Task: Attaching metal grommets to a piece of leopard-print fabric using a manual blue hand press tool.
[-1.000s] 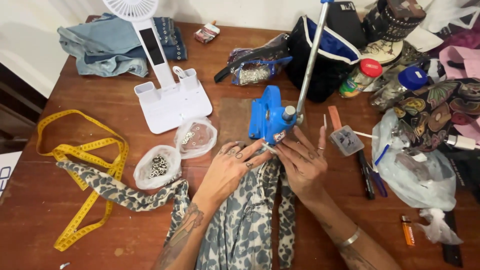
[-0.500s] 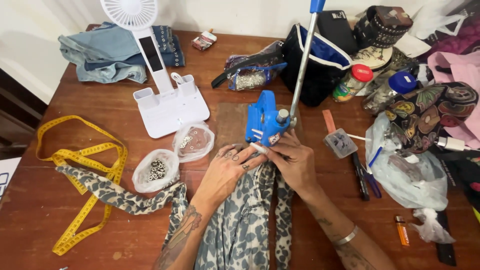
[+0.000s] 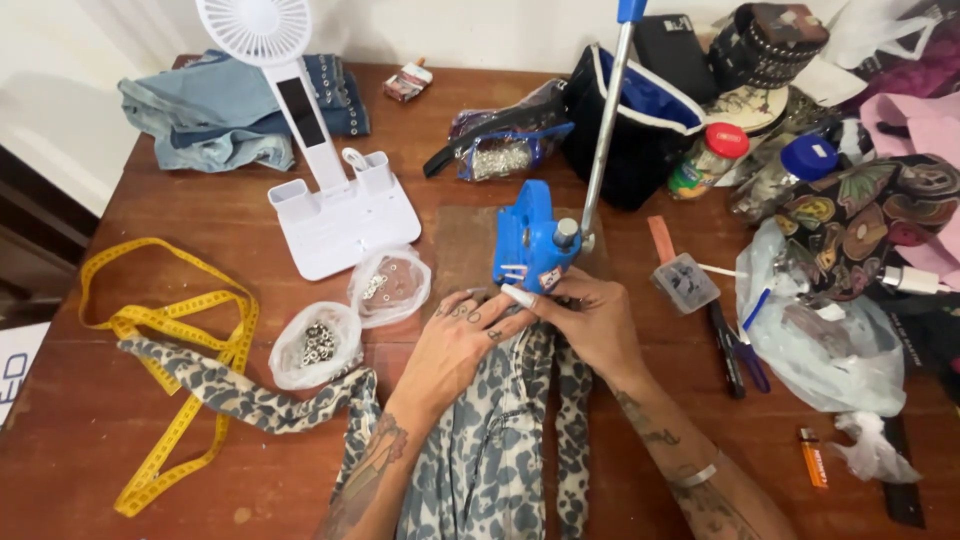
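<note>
A blue hand press [image 3: 531, 240] with a long metal lever [image 3: 606, 120] stands on a brown board [image 3: 465, 245] at the table's middle. Leopard-print fabric [image 3: 495, 440] runs from the bottom edge up under the press. My left hand [image 3: 460, 345] lies flat on the fabric just in front of the press, fingers spread. My right hand [image 3: 590, 320] pinches the fabric's edge at the press base, fingers curled close to it.
Two small plastic bags of metal eyelets [image 3: 318, 343] lie left of the hands, beside a yellow tape measure [image 3: 170, 330]. A white desk fan stand [image 3: 335, 205], folded denim [image 3: 215, 120], a black bag [image 3: 640, 125], jars, pens [image 3: 728, 350] and a clear bag [image 3: 830, 330] crowd the table.
My right hand has closed in on the fabric at the press base, its fingers now curled. The view has drifted slightly; the left hand stays on the fabric.
</note>
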